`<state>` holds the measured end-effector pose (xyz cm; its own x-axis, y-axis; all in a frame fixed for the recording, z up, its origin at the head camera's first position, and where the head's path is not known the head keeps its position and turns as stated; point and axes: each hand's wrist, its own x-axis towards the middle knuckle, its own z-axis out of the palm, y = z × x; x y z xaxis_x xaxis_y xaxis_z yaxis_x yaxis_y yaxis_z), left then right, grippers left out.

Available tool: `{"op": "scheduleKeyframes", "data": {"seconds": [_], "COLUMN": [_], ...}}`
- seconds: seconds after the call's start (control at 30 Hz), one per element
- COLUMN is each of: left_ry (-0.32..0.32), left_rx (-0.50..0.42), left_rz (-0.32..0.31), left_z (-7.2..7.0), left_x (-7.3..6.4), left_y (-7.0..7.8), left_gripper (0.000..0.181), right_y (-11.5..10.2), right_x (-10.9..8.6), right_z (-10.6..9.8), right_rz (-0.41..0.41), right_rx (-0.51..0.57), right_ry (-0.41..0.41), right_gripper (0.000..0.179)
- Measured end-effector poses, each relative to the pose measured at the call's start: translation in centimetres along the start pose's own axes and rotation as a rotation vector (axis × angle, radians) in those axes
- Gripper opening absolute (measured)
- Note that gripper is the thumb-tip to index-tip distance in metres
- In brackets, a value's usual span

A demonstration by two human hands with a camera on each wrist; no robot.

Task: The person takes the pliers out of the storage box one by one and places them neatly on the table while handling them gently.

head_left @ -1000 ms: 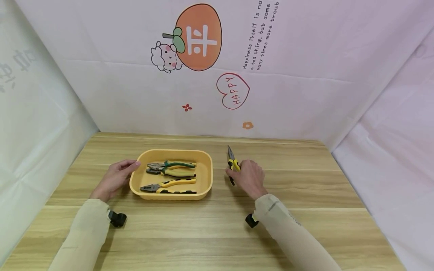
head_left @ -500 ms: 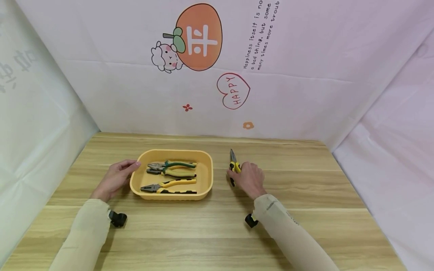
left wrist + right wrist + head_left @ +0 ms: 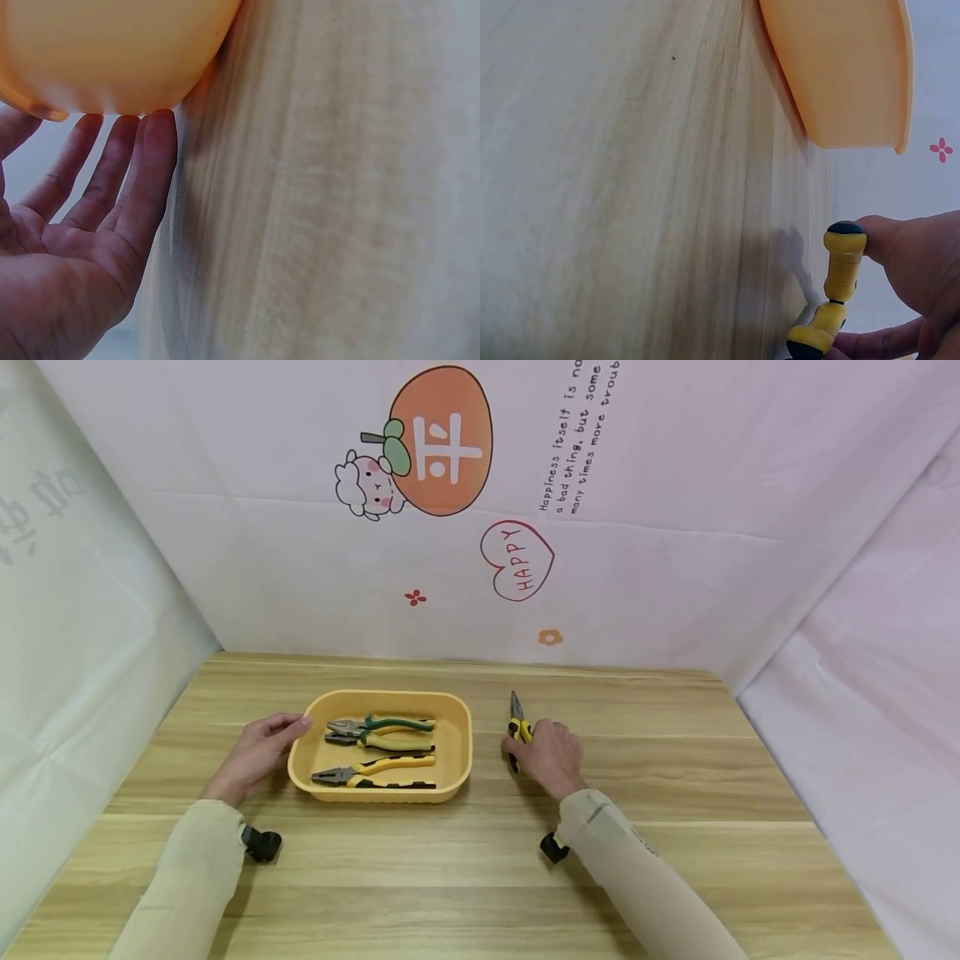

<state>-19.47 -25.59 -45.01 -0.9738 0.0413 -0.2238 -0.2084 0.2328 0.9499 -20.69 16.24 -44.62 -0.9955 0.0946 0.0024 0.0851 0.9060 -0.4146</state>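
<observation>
My right hand (image 3: 553, 758) grips long-nose pliers (image 3: 516, 706) by their yellow and black handles, to the right of a yellow plastic tray (image 3: 454, 768). Their grey tip points toward the back wall. In the right wrist view, the handle ends (image 3: 845, 259) stick out between thumb and fingers. My left hand (image 3: 258, 753) holds the tray's left end, thumb on the rim and fingertips (image 3: 157, 135) against the outer wall. Inside the tray, pliers with green and yellow handles (image 3: 397, 743) lie overlapped toward the back. Yellow and black combination pliers (image 3: 393, 764) lie nearer the front.
A wood-grain table (image 3: 420, 868) carries the tray. Behind it rises a white printed cloth wall (image 3: 660, 593), with cloth on the left and right sides too. A small black camera sits at each wrist, the left one (image 3: 262, 843) near the tray's front left.
The long-nose pliers have shifted slightly right and toward me in my right hand's grip, and have hardly moved in the last half second. The left hand and tray have stayed in place.
</observation>
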Motion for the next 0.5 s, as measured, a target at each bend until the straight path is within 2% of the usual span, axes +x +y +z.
{"op": "scheduleKeyframes", "data": {"seconds": [0.5], "left_ry": [0.003], "left_rx": [0.015], "left_rz": [-0.002], "left_z": [-0.04], "left_x": [0.06], "left_y": [0.00], "left_gripper": [0.071], "right_y": [-0.29], "right_x": [0.16], "right_z": [0.16], "right_rz": [0.010], "right_rx": [-0.001], "right_ry": [-0.018], "right_gripper": [0.055]}}
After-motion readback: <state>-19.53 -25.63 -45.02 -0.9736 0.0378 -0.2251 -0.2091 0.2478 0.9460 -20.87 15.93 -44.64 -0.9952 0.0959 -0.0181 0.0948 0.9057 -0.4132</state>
